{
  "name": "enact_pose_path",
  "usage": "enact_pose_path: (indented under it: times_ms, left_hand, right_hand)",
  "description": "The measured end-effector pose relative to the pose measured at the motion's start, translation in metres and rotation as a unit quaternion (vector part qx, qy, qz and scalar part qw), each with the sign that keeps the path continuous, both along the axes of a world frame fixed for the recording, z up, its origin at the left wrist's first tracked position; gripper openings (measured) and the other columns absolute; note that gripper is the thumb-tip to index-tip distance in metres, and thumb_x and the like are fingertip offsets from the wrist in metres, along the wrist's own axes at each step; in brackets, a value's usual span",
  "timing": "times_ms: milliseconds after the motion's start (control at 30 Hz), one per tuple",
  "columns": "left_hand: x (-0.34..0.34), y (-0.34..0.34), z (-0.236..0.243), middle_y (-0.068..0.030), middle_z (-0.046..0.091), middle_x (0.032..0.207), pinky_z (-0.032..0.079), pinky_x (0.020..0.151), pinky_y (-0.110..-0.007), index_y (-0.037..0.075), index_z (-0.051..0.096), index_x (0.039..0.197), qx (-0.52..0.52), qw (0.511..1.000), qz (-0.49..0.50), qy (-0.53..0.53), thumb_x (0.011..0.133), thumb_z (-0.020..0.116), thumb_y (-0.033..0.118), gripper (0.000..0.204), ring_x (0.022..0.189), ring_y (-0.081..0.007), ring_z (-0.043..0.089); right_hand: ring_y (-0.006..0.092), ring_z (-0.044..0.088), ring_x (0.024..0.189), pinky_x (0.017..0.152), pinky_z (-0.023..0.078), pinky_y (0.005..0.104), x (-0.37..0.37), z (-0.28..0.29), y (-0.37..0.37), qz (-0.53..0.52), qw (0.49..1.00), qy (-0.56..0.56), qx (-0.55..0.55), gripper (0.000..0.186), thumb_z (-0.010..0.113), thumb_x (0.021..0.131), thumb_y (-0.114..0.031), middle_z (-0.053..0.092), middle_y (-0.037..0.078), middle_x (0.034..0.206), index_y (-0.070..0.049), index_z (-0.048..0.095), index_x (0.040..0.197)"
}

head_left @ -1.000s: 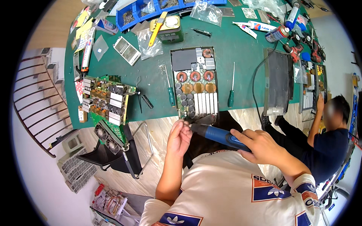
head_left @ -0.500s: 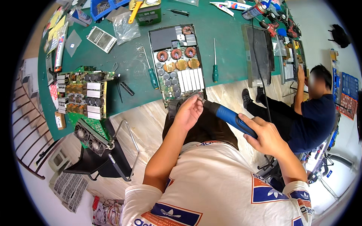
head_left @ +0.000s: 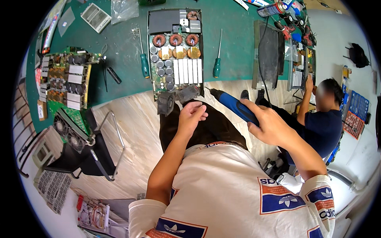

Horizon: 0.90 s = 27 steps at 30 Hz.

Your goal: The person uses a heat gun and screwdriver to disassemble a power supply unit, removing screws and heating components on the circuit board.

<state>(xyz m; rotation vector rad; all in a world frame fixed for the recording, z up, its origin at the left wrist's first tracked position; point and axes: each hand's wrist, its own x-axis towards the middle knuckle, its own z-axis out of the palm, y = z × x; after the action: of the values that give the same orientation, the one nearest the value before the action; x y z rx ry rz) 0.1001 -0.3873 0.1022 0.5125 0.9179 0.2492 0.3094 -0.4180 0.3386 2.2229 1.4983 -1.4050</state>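
An open power supply module with copper coils, capacitors and white bars lies at the table's near edge. Two small dark fans, a left fan and a right fan, sit at its near end. Just below the right fan is my left hand, its fingers curled against the thumb; whatever they may pinch is hidden. My right hand grips a blue-and-black electric screwdriver, its tip pointing up and left, apart from the module. Green-handled screwdrivers, a left one and a right one, flank the module.
Another circuit board assembly with fans stands at the left, by a black chair. A dark metal cover lies right of the module, with a black cable hanging across it. A co-worker sits at the far right.
My left hand has drawn back from the screwdriver's tip and the fans. The screwdriver's tip has lifted away from the module's near end. The whole view has shifted.
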Motion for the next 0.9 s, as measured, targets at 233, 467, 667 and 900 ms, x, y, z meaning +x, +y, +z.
enact_pose_path:
  times_ms: [233, 467, 667, 900]
  left_hand:
    - [0.04, -0.017, -0.01, -0.0084, 0.062, 0.099, 0.053, 0.076, -0.031, -0.001, 0.059, 0.108, -0.053, 0.993, 0.07, -0.073, 0.097, 0.061, 0.035, 0.038, 0.087, -0.0159, 0.064]
    - [0.053, -0.01, -0.018, -0.005, 0.064, 0.096, 0.05, 0.077, -0.029, 0.002, 0.062, 0.103, 0.009, 0.999, 0.038, -0.024, 0.098, 0.059, 0.035, 0.034, 0.089, -0.0127, 0.06]
    - [0.051, -0.005, -0.027, -0.0048, 0.063, 0.089, 0.049, 0.076, -0.028, 0.002, 0.064, 0.097, 0.051, 0.998, -0.003, 0.028, 0.097, 0.06, 0.04, 0.038, 0.083, -0.0119, 0.059]
    - [0.054, 0.0, -0.032, -0.0039, 0.062, 0.081, 0.049, 0.072, -0.027, 0.0, 0.061, 0.09, 0.058, 0.997, 0.003, 0.042, 0.096, 0.06, 0.041, 0.041, 0.076, -0.0107, 0.058]
  right_hand:
    - [0.0475, 0.063, 0.08, 0.075, 0.049, 0.0494, 0.002, -0.023, 0.016, 0.046, 0.999, 0.021, -0.002, 0.06, 0.06, 0.08, -0.006, 0.062, 0.031, 0.086, 0.0, 0.038, 0.135]
    - [0.0473, 0.063, 0.081, 0.076, 0.049, 0.0492, 0.003, -0.032, 0.025, 0.047, 0.998, 0.016, -0.034, 0.057, 0.061, 0.081, -0.006, 0.063, 0.031, 0.089, 0.0, 0.037, 0.133]
    - [0.0465, 0.064, 0.082, 0.076, 0.049, 0.0491, 0.0, -0.036, 0.033, 0.041, 0.997, 0.02, -0.056, 0.055, 0.061, 0.082, -0.007, 0.063, 0.03, 0.09, 0.002, 0.039, 0.131]
    - [0.046, 0.064, 0.082, 0.076, 0.05, 0.0485, -0.006, -0.042, 0.046, 0.038, 0.997, 0.012, -0.072, 0.054, 0.061, 0.082, -0.007, 0.062, 0.03, 0.091, 0.003, 0.04, 0.13]
